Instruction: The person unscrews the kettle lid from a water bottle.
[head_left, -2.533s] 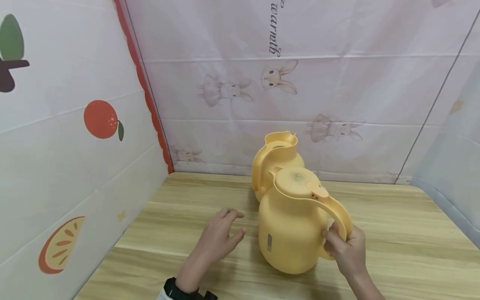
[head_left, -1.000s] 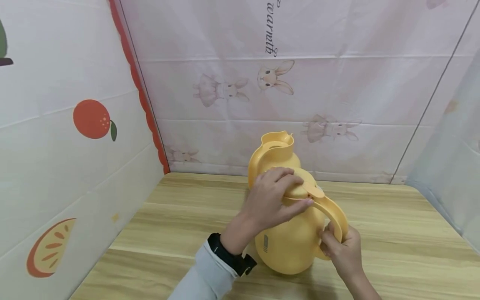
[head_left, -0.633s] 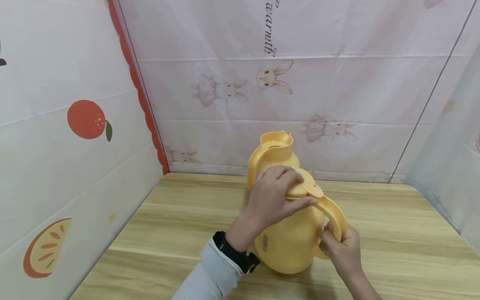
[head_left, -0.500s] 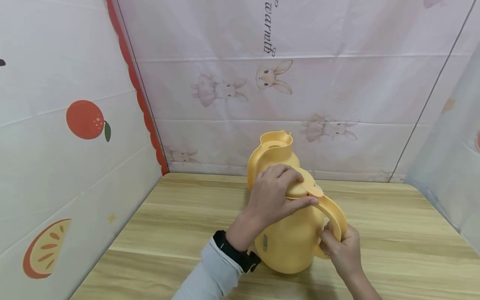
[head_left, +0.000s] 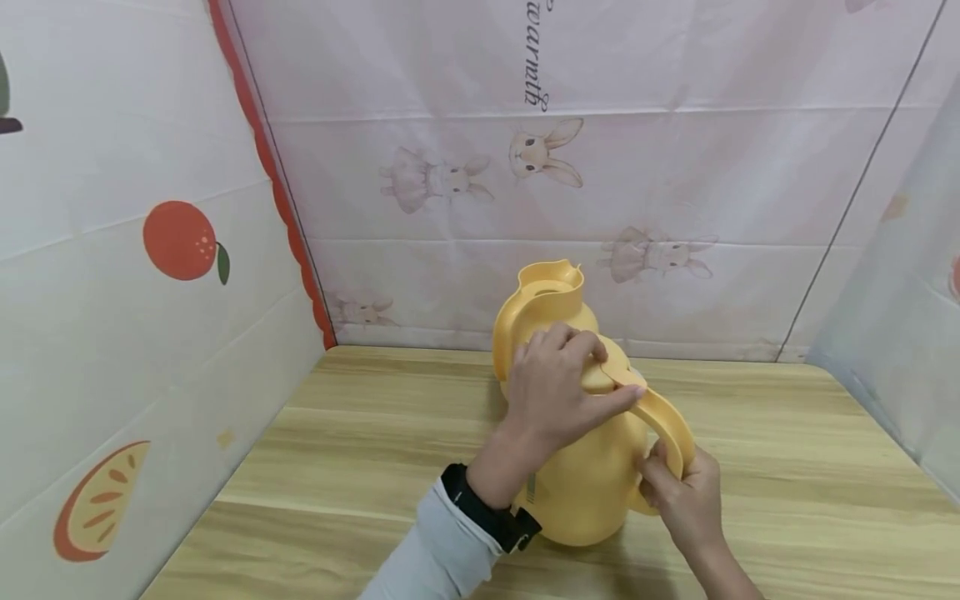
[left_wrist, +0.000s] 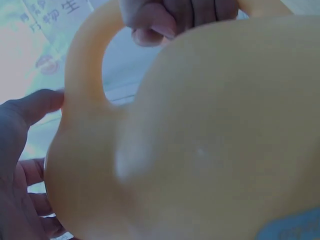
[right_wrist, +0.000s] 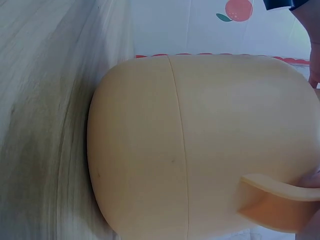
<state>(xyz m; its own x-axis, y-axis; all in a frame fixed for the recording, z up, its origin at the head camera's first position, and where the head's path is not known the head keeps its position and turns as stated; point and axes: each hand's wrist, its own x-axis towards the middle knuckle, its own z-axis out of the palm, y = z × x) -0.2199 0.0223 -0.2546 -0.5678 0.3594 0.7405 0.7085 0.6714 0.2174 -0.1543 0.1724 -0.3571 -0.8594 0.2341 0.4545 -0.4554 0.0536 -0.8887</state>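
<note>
A yellow thermos jug (head_left: 585, 492) stands upright on the wooden table, its handle (head_left: 667, 429) pointing right. My right hand (head_left: 690, 500) grips that handle low down. Over the jug's round lid (head_left: 598, 381) lies my left hand (head_left: 551, 392), bent fingers across the top and thumb at the tab (head_left: 624, 375) where lid and handle meet. The left wrist view shows the left thumb (left_wrist: 42, 102) touching the handle's top, the fingers on the far side of the rim. In the right wrist view the jug's body (right_wrist: 200, 140) fills the middle; most of the lid is hidden.
Close behind stands a second yellow jug (head_left: 551, 304) with no lid, its handle turned toward the front left. The wooden table (head_left: 375, 433) extends on both sides. A printed cloth wall (head_left: 450, 275) closes the back, with more cloth at left and right.
My left hand came from the table's left side onto the jug's lid. Lately its thumb has slid slightly right along the tab. The right hand keeps its hold on the handle.
</note>
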